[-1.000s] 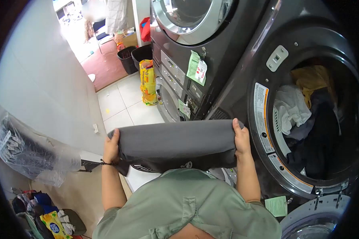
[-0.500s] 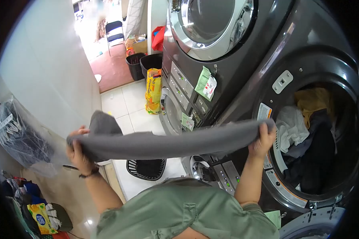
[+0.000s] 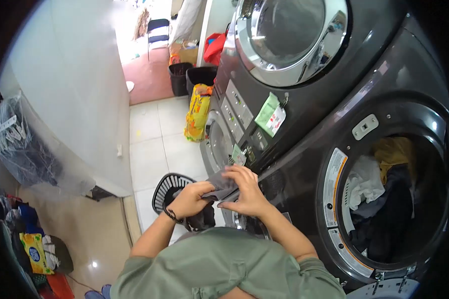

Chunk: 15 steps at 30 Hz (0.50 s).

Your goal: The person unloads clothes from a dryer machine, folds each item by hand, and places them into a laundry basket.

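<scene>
My left hand (image 3: 190, 200) is closed on a grey cloth garment (image 3: 221, 186), which is bunched in front of my chest. Beside it my right hand (image 3: 248, 192) curves around the other side of the cloth, fingertips at its upper edge and thumb held apart from the fingers. Part of the garment is hidden behind my hands. Below and to the left, a black plastic basket (image 3: 158, 193) holds dark cloth, partly covered by my left hand and forearm.
An open dryer drum (image 3: 434, 164) at the right contains white, tan and dark laundry. Its door (image 3: 389, 289) hangs low. Above is a closed round door (image 3: 289, 35). A yellow bag (image 3: 198, 112) stands on the tiles. Plastic-wrapped clothes (image 3: 25, 144) hang at the left.
My hands have come together from far apart, lower in front of me. The grey garment, stretched wide before, is now gathered between them. The view has shifted slightly.
</scene>
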{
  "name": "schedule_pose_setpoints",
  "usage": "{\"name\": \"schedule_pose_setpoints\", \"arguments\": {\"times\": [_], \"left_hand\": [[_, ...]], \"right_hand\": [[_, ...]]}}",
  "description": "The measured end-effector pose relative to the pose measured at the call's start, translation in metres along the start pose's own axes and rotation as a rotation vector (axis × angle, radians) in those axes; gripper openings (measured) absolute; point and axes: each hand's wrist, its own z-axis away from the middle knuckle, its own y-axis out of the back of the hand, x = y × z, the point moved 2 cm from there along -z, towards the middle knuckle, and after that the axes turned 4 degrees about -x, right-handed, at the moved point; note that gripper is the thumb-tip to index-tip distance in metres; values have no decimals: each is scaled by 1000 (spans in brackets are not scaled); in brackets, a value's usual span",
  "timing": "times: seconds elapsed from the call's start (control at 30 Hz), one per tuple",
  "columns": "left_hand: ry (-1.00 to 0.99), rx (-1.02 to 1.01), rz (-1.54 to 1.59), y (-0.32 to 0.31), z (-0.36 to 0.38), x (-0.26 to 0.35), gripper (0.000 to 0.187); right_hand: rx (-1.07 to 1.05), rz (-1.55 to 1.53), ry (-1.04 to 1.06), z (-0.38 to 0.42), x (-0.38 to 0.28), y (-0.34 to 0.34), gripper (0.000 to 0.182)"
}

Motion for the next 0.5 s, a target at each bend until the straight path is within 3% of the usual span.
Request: {"name": "schedule_pose_setpoints", "arguments": {"times": [0.07,0.13,0.2,0.23,0.33,0.4,0.47,0.5], "left_hand": [[117,-82,185,8,8,-13,27],[340,8,24,39,1,-9,30],[355,138,-17,56,-2,-41,40],[354,185,-69,58,2,-67,41],[259,332,-179,64,17,-132,40],[115,432,-161,63,36,-145,38],[317,373,-94,66,54,-152,34],[197,429,-120,56,74,-204,34]], "right_hand": [[-192,84,-48,8,32,-34,37],[-533,121,-174,13,72,-60,31],[-426,-62,-429,1,66,-67,24],[-296,-47,-329,3,84,-88,27],[-81,-123,-295,-14,57,-93,24],[-106,-113,-238,-17,46,-99,30],[-76,-159,-141,-11,46,-118,38],[-163,-193,-142,-7,49,-130,40]]}}
